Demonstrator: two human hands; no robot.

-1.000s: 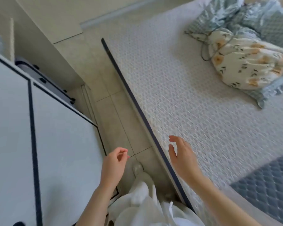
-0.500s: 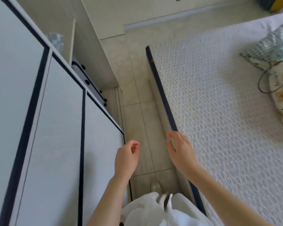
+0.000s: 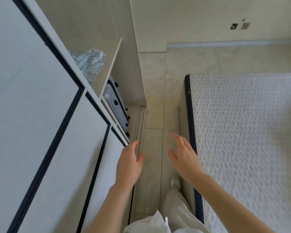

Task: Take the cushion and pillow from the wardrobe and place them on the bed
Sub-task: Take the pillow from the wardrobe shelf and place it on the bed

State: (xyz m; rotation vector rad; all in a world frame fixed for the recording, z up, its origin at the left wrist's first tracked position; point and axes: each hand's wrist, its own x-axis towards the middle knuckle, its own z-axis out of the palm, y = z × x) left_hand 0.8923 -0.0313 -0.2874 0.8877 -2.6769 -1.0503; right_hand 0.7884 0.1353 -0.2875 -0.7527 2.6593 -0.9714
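Note:
The wardrobe (image 3: 40,115) fills the left side, its white sliding doors edged in dark blue. In its open section a light blue-and-white patterned pillow (image 3: 91,62) lies on a shelf, partly hidden by the door. The bed (image 3: 245,132) with its white textured mattress lies on the right. My left hand (image 3: 128,165) hovers by the door's edge, fingers loosely apart, holding nothing. My right hand (image 3: 185,158) is open over the floor beside the mattress edge, also empty.
A grey suitcase (image 3: 116,106) stands on the wardrobe's lower level below the shelf. A narrow strip of tiled floor (image 3: 156,101) runs between wardrobe and bed. The sliding-door track (image 3: 139,125) lies along the floor. My leg and shoe (image 3: 174,182) are below.
My view has swung left from the bed toward the wardrobe; the bedding pile has left the frame and the shelf with the pillow has come into view. Both hands stay empty, fingers spread more.

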